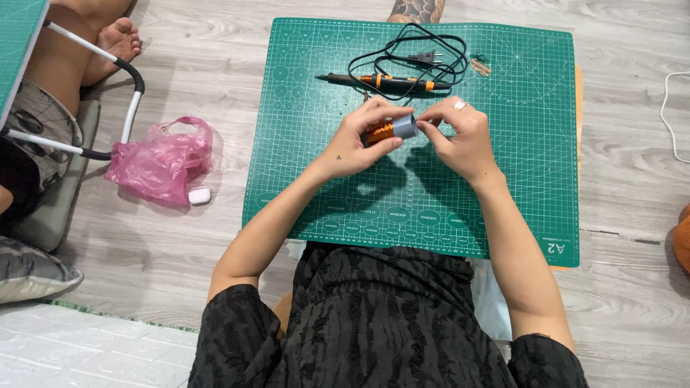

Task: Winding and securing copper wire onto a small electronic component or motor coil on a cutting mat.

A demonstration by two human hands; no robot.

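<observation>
My left hand (361, 138) grips a small spool of copper wire (388, 130) with a grey end cap, held just above the green cutting mat (517, 179). My right hand (460, 133) pinches at the grey end of the spool with thumb and fingertips; a ring shows on one finger. Both hands meet over the mat's upper middle. Beyond them lies a soldering iron (381, 80) with an orange and black handle, its black cord (424, 50) coiled with the plug on top.
A few small parts (480, 66) lie at the mat's far right. Left of the mat on the wooden floor sit a pink plastic bag (162, 162) and a small white case (200, 195). Another person's legs and foot (108, 43) are at top left. A white cable (668, 115) runs at right.
</observation>
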